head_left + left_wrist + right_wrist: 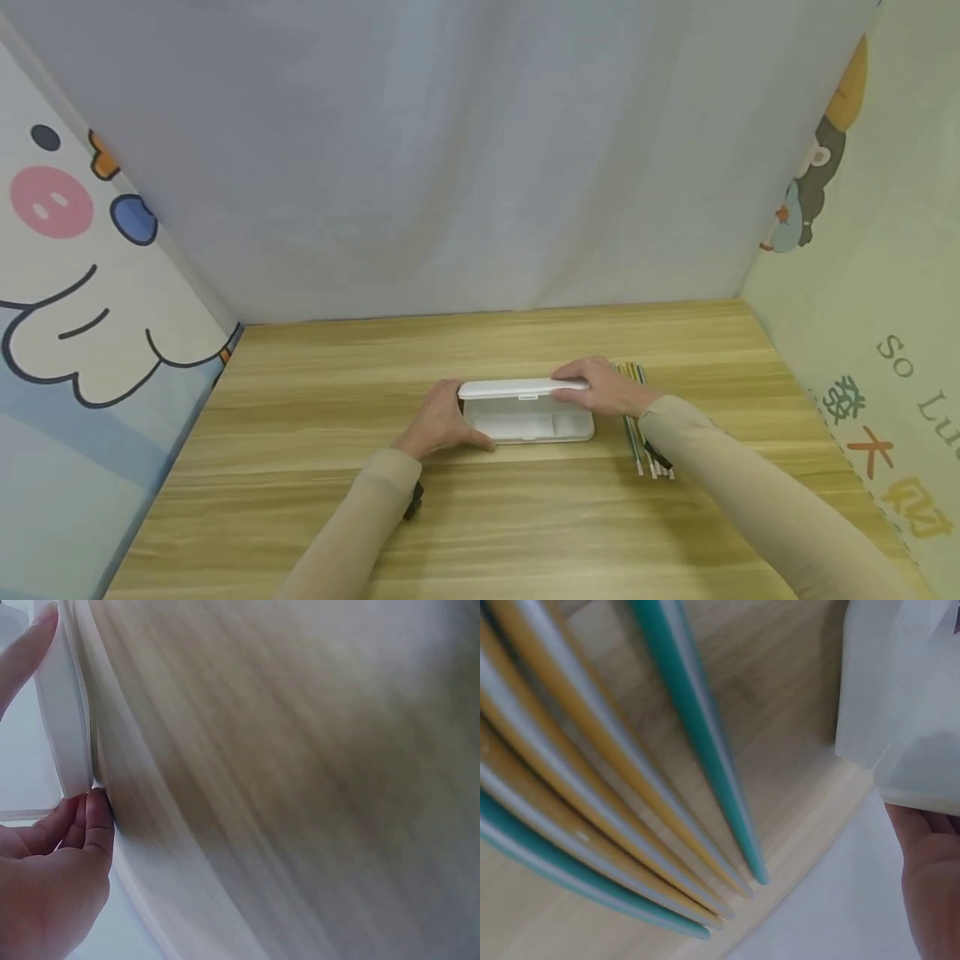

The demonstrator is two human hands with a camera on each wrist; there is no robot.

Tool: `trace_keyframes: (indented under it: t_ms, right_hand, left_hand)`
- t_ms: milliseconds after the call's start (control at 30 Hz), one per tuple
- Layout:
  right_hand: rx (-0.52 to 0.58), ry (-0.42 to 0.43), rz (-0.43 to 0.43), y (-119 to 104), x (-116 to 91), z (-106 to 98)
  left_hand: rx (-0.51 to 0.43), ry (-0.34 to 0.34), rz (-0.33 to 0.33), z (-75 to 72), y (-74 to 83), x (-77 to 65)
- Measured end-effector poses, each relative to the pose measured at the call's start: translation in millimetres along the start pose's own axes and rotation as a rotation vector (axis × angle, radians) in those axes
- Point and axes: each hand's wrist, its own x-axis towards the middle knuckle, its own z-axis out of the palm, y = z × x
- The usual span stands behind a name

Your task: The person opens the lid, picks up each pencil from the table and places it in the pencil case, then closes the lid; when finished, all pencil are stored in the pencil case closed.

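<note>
A white pencil case (573,425) lies in the middle of the table in the head view, its hinged lid (498,388) raised part way. No pencils show in the visible part of its tray. My left hand (442,421) grips the case's left end, thumb at the front edge and fingers toward the back; in the left wrist view its fingertips (97,814) press the case's side. At the other end, my right hand (603,387) pinches the lid's right corner. Beside that hand, several green and yellow striped pencils (633,433) lie partly hidden under the right forearm.
The wood-grain table (315,375) ends at a pale curtain (450,167) behind. Printed panels stand to the left (75,333) and right (862,292). The pencils (607,750) lie side by side on the wood, close to the case's right end.
</note>
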Motion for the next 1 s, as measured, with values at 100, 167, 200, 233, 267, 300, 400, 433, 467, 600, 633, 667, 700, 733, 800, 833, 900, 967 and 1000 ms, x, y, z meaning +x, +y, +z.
trace_keyframes:
  t_ms: [100, 167, 200, 233, 267, 300, 400, 433, 467, 600, 633, 667, 700, 733, 800, 833, 900, 967, 1000]
  right_hand:
    - [0.04, 0.024, -0.012, 5, -5, -2]
    - [0.056, 0.043, -0.007, 10, -9, -4]
    - [0.061, 0.052, 0.0, 12, -11, -5]
    - [0.065, 0.063, 0.013, 14, -13, -5]
    - [0.076, 0.075, 0.027, 16, -15, -6]
    - [0.091, 0.088, 0.043, 17, -17, -7]
    - [0.132, 0.136, 0.063, 20, -20, -10]
    - [0.149, 0.151, 0.067, 20, -20, -11]
    - [0.162, 0.165, 0.07, 20, -20, -12]
    - [0.169, 0.209, 0.129, 20, -19, -15]
    - [0.176, 0.217, 0.153, 20, -18, -15]
    - [0.182, 0.222, 0.178, 21, -18, -15]
    - [0.19, 0.225, 0.202, 21, -17, -16]
    - [0.196, 0.224, 0.217, 22, -16, -16]
    - [0.216, 0.223, 0.25, 23, -14, -16]
    - [0.224, 0.223, 0.259, 23, -13, -16]
    - [0.232, 0.222, 0.273, 23, -12, -17]
    - [0.247, 0.226, 0.293, 23, -11, -17]
    - [0.256, 0.229, 0.303, 23, -10, -18]
  left_hand:
    - [-0.001, -0.007, -0.009, 0.9, 0.6, -0.1]
    - [-0.003, -0.007, -0.013, 1.2, 1.2, -0.4]
    - [-0.004, -0.005, -0.016, 1.3, 1.3, -0.7]
    - [-0.002, -0.004, -0.021, 1.5, 1.2, -0.8]
    - [-0.001, -0.001, -0.024, 1.7, 1.2, -1.0]
    - [0.001, 0.001, -0.025, 1.9, 0.7, -1.0]
    - [-0.002, 0.007, -0.036, 2.6, -0.5, -0.9]
    - [-0.004, 0.008, -0.037, 2.9, -1.0, -0.6]
    - [-0.009, 0.008, -0.036, 3.0, -1.4, -0.6]
    - [-0.017, 0.004, -0.032, 2.5, -0.6, -1.2]
    - [-0.017, 0.001, -0.029, 2.4, -0.3, -1.5]
    - [-0.017, -0.002, -0.026, 2.2, 0.1, -1.8]
    - [-0.016, -0.003, -0.026, 2.0, 0.7, -2.0]
    - [-0.02, -0.003, -0.025, 2.0, 0.7, -2.2]
    - [-0.025, -0.001, -0.02, 2.3, 0.3, -2.4]
    - [-0.031, 0.001, -0.017, 2.5, 0.2, -2.5]
    - [-0.038, 0.009, -0.011, 2.8, 0.0, -2.3]
    - [-0.042, 0.016, -0.005, 3.1, -0.4, -2.1]
    - [-0.041, 0.02, -0.004, 3.2, -0.7, -1.9]
